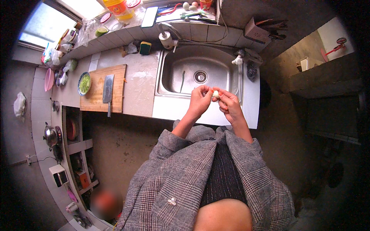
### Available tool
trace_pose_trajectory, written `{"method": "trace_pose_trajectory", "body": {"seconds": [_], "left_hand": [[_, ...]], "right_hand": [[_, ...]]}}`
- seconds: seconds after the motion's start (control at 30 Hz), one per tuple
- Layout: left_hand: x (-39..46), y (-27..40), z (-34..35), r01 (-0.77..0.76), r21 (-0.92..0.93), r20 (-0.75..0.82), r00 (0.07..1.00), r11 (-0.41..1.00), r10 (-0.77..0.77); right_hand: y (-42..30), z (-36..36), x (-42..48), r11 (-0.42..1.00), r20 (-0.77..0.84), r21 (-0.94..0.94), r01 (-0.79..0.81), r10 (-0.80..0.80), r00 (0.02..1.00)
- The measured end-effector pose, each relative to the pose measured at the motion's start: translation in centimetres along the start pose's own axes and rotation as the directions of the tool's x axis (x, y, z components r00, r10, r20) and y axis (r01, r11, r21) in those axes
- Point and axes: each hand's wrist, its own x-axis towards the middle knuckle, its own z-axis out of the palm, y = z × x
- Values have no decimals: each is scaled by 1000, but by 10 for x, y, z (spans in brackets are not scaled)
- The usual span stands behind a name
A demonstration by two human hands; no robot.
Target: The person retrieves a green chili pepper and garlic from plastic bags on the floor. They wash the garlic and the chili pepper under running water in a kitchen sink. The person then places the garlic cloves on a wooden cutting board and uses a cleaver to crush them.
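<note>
A small pale, rounded piece of food (pixel 216 93), perhaps a garlic clove, is pinched between the fingers of my two hands over the front rim of the steel sink (pixel 199 62). My left hand (pixel 201 98) touches it from the left, and my right hand (pixel 227 103) holds it from the right. A thin green strip (pixel 182 81) lies in the basin, left of the drain. On the counter to the left, a cleaver (pixel 108 89) rests on a wooden cutting board (pixel 118 86). A patterned bowl of shredded green vegetable (pixel 84 83) stands at the board's left edge.
A faucet (pixel 166 39) rises behind the sink, with a sponge (pixel 145 48) to its left. The back ledge holds a phone (pixel 149 16), an oil bottle (pixel 119 8), jars and eggs (pixel 186 5). A steel pot (pixel 51 135) stands on the far-left counter.
</note>
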Motion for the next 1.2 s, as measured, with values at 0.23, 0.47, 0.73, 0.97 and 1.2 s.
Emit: {"method": "trace_pose_trajectory", "body": {"seconds": [0.23, 0.47, 0.73, 0.97, 1.2], "left_hand": [[0, -2, -2, -2, -47, 4, 1000, 999, 2], [-2, 8, -4, 86, -244, 85, 994, 966, -67], [-2, 10, -8, 63, -293, 124, 992, 954, -27], [0, 6, -13, 147, -408, 161, 983, 901, -88], [4, 8, -8, 263, -508, 216, 961, 820, -175]], "right_hand": [[3, -1, 0, 992, 8, -116, 56, -55, 998], [1, 1, -1, 971, -28, -226, 74, -82, 996], [0, 2, -3, 977, -66, -202, 66, -81, 995], [4, -3, -1, 995, -97, -93, 23, -32, 995], [-1, -16, -6, 996, -84, 87, 22, -15, 996]]}}
